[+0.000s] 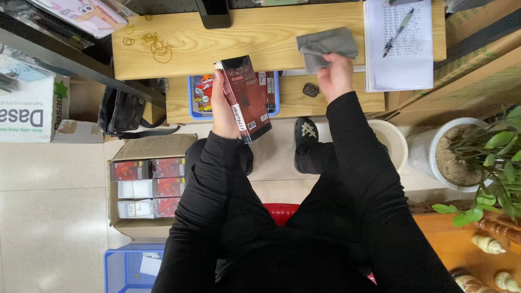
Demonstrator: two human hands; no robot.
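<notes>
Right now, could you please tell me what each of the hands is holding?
Left hand: closed around a dark red box.
Right hand: closed on a grey cloth.

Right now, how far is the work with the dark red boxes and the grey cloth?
Done: cannot be told; no wiped boxes are set apart.

In hand: the left hand holds one dark red rectangular box over the lap; the right hand grips a grey cloth above the light wooden table.

Left: an open cardboard carton on the floor holds more red and white boxes.
</notes>
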